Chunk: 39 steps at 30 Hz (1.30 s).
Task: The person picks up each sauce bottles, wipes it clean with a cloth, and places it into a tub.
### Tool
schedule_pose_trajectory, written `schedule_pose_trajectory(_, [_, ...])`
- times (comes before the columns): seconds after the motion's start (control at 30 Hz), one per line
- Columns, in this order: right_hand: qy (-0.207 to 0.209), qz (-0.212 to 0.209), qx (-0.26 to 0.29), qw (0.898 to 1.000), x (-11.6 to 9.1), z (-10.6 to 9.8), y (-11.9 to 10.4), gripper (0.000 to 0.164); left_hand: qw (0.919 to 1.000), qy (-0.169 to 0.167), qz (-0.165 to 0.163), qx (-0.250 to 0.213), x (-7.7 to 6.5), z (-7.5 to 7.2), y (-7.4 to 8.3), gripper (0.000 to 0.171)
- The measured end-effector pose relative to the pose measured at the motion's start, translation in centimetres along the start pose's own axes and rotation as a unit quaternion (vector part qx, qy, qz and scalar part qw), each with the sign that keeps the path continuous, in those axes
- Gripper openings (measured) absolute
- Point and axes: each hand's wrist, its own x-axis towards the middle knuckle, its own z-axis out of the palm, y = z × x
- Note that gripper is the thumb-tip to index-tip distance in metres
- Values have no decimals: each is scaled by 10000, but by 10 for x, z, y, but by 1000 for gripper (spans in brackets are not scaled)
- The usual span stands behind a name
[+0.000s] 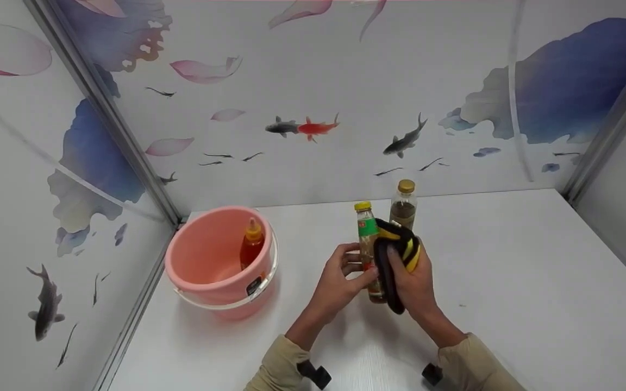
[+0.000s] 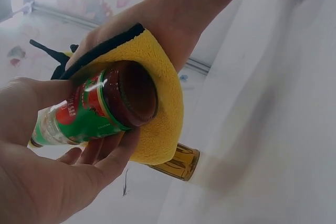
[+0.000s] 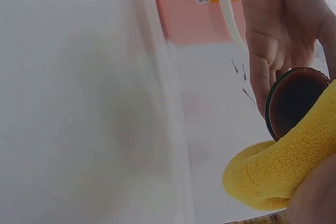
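Note:
My left hand (image 1: 340, 274) grips a slim glass bottle (image 1: 366, 247) with a yellow cap and a green and red label, fingers on one side and thumb on the other. The bottle stands nearly upright in the head view, and its dark base (image 2: 139, 93) faces the left wrist camera. In my right hand (image 1: 413, 277) is a yellow towel with dark edging (image 1: 412, 247), bunched and held against the bottle's right side. From the left wrist, the towel (image 2: 165, 77) curves around the bottle's far side.
Behind the towel stands a second glass bottle (image 1: 403, 206) with a gold cap, partly covered. At left is a pink bucket (image 1: 199, 271) with a white handle, holding a red-brown bottle (image 1: 251, 247) with a yellow nozzle top. Printed panels (image 1: 345, 81) rise around the white table (image 1: 519, 282).

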Motion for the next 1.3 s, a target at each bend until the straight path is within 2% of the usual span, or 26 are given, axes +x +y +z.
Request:
schedule_pose_trajectory(0.23, [114, 37, -78, 9999, 1, -1, 1, 34, 9993, -327, -103, 156, -1, 1, 1, 59])
schedule_pose_trajectory(0.47, [169, 31, -82, 9998, 3, -3, 0, 34, 9959, -690, 11, 584, -2, 1, -1, 61])
schedule_pose_trajectory(0.67, [158, 174, -53, 9997, 4, -4, -2, 36, 9940, -909, 165, 594, -2, 0, -1, 57])
schedule_pose_trajectory(0.9, [138, 122, 15, 9998, 4, -4, -4, 34, 9971, -584, 321, 358, -1, 1, -1, 53])
schedule_pose_trajectory(1.1, [82, 127, 25, 9999, 1, -1, -3, 33, 9995, -222, 201, -62, 1, 1, -1, 56])
schedule_pose_trajectory(1.3, [40, 285, -103, 9995, -2, 3, -2, 33, 9984, 135, 60, -539, 1, 0, 0, 61])
